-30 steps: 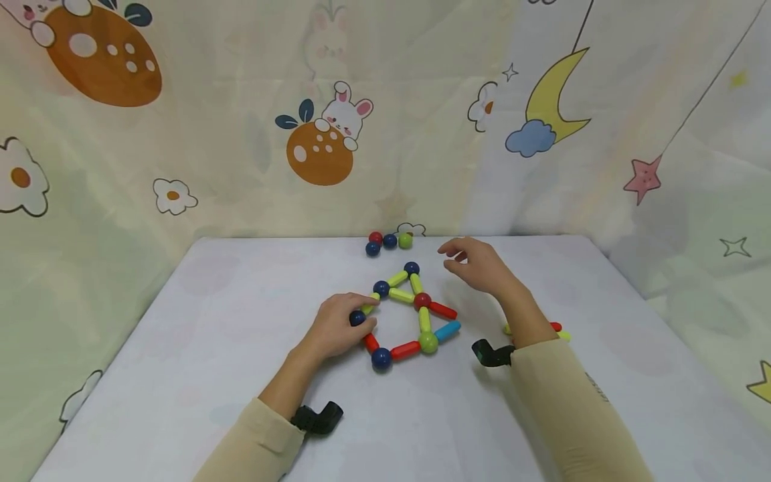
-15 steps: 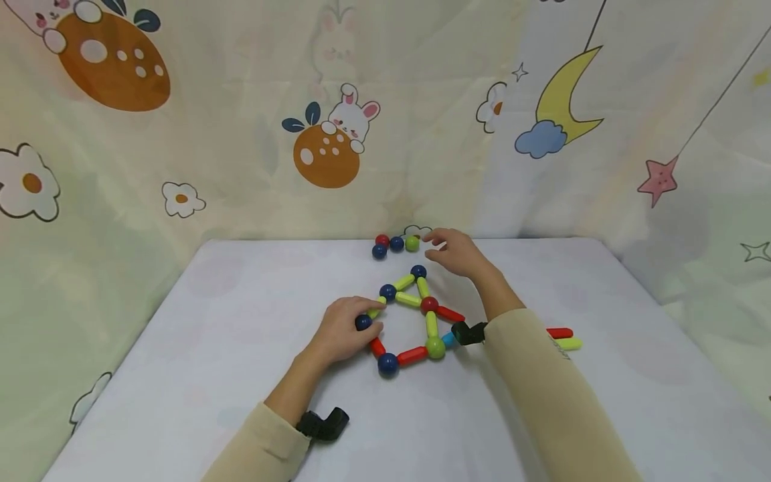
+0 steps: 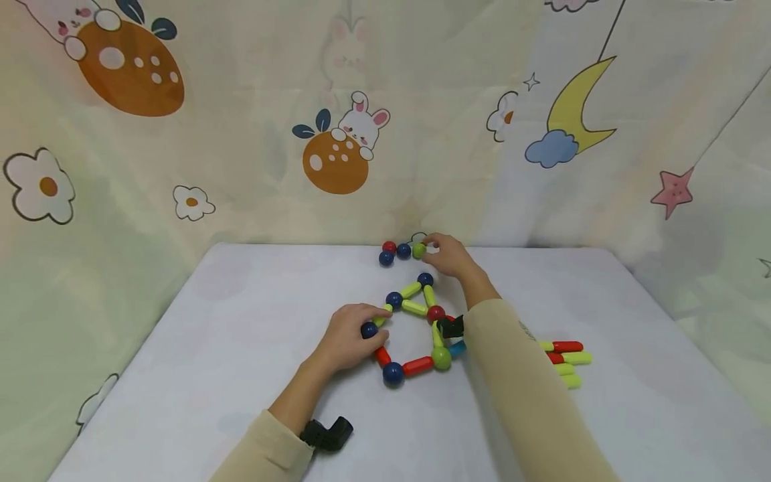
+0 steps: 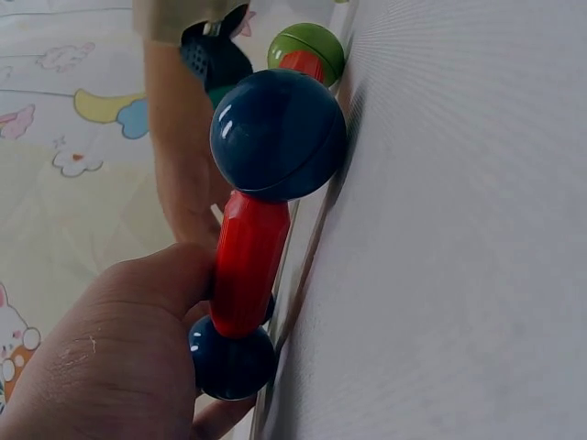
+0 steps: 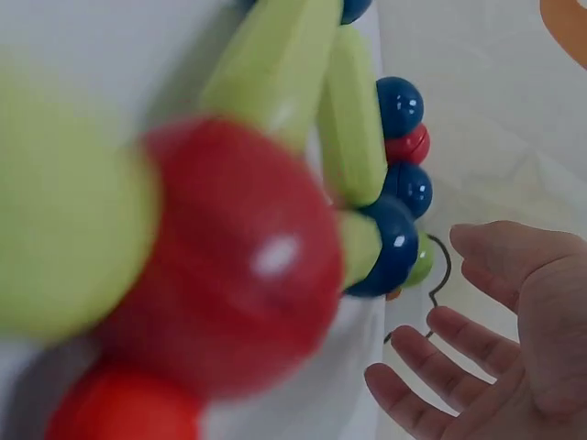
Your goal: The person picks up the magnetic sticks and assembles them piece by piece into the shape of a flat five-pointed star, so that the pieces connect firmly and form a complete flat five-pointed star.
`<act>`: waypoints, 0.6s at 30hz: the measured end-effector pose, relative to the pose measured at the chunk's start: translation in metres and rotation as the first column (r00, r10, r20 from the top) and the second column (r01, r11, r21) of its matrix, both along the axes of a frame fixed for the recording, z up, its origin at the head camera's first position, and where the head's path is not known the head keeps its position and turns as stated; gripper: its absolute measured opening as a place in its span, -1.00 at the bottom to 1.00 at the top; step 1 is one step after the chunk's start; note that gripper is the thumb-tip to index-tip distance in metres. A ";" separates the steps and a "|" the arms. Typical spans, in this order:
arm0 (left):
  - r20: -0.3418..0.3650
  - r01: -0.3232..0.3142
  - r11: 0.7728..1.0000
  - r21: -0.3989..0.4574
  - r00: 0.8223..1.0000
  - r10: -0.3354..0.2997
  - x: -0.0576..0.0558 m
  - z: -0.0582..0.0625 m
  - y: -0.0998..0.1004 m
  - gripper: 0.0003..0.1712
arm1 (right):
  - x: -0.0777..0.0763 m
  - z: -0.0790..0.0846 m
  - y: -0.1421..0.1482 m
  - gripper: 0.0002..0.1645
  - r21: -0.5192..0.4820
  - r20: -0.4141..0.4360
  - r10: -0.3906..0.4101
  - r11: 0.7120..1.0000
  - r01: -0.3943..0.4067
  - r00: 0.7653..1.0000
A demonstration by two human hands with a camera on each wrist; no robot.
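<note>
On the white table lies a frame of balls joined by short sticks, with a closed loop and a small triangle at its far end. My left hand (image 3: 345,337) holds the dark blue ball (image 3: 369,330) at its left corner between thumb and fingers. A red stick (image 4: 248,266) runs from that ball to another blue ball (image 4: 279,135) in the left wrist view. My right hand (image 3: 448,256) is at the loose green ball (image 3: 419,251) near the back edge, thumb and fingers spread on either side of it. In the right wrist view the fingers look parted, not closed round it.
Beside the green ball sit loose blue balls (image 3: 403,251) and a red ball (image 3: 389,248). Several red and yellow-green sticks (image 3: 568,347) lie at the right, partly behind my right sleeve (image 3: 524,381). A patterned cloth (image 3: 253,134) hangs behind the table.
My right hand has moved left and away from me, from above the table right of the frame to the loose green ball. The left hand keeps its hold on the blue ball.
</note>
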State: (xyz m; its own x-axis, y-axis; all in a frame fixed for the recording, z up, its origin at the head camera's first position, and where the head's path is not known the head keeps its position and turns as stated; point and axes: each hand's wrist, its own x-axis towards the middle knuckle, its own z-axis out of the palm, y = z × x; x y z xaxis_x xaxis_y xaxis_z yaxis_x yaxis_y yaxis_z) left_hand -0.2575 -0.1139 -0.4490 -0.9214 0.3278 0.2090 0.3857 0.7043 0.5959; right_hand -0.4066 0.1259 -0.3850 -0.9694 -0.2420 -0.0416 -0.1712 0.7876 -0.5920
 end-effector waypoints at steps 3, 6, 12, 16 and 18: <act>-0.016 0.008 1.000 0.009 1.000 -0.007 0.000 0.000 0.000 -0.59 | -0.006 0.003 -0.008 -0.33 -0.004 0.004 0.012 1.000 -0.012 1.000; -0.032 0.011 1.000 0.017 0.999 -0.010 0.001 -0.001 0.000 -0.59 | -0.010 0.007 -0.016 -0.28 0.009 0.024 0.020 1.000 -0.020 1.000; -0.040 0.012 1.000 0.023 0.999 -0.011 0.001 -0.002 0.000 -0.60 | -0.014 0.010 -0.027 -0.25 0.065 0.063 0.058 0.996 -0.062 0.996; -0.033 0.010 1.000 0.011 0.999 -0.009 0.001 -0.001 0.000 -0.59 | -0.017 0.005 -0.031 -0.28 0.150 0.077 0.069 0.985 -0.080 0.995; -0.029 0.006 1.000 0.000 1.000 -0.006 0.001 0.000 -0.001 -0.58 | -0.018 0.002 -0.033 -0.32 0.172 0.080 0.057 0.983 -0.070 0.995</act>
State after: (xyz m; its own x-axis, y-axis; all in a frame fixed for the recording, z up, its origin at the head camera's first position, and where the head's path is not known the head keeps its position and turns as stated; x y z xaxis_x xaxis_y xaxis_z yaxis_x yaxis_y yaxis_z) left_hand -0.2566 -0.1146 -0.4488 -0.9128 0.3334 0.2359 0.4074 0.7019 0.5843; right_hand -0.4248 0.0930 -0.3826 -0.9450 -0.2854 -0.1600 -0.1847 0.8688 -0.4594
